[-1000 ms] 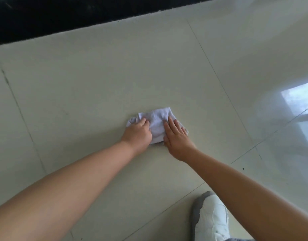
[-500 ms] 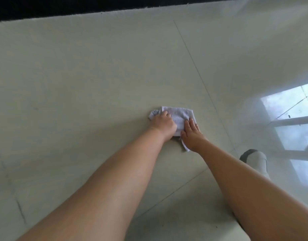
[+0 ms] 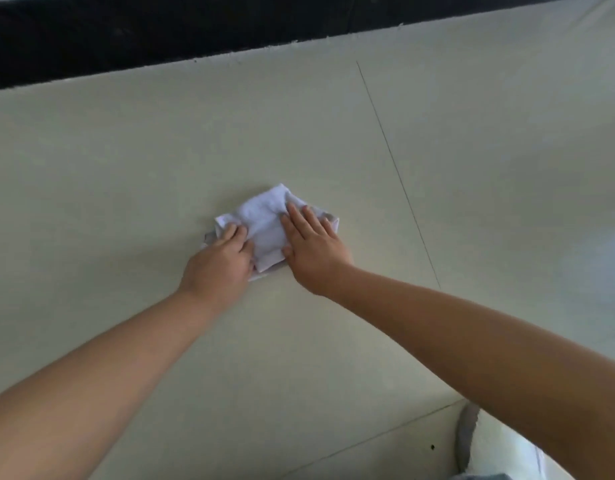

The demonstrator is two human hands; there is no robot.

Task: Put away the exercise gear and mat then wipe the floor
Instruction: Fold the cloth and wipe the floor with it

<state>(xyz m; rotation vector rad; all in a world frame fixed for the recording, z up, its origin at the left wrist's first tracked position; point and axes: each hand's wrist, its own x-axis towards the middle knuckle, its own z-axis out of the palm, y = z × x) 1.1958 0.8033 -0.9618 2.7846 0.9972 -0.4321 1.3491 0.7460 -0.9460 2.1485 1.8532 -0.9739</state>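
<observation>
A folded white cloth (image 3: pixel 264 220) lies flat on the pale tiled floor (image 3: pixel 126 161) near the middle of the view. My left hand (image 3: pixel 219 263) presses on the cloth's left part, its fingers bent over the edge. My right hand (image 3: pixel 313 247) lies flat on the cloth's right part with its fingers straight and spread. Both arms reach forward from the bottom of the view. No exercise gear or mat is in sight.
A black band (image 3: pixel 160 32) runs along the far edge of the floor at the top. A white shoe with a grey toe (image 3: pixel 483 445) stands at the bottom right under my right forearm. Thin tile joints cross the floor on the right and at the bottom.
The cloth and both hands slid right across the floor and have since come back left and further forward. The bright window reflection at the right is out of view.
</observation>
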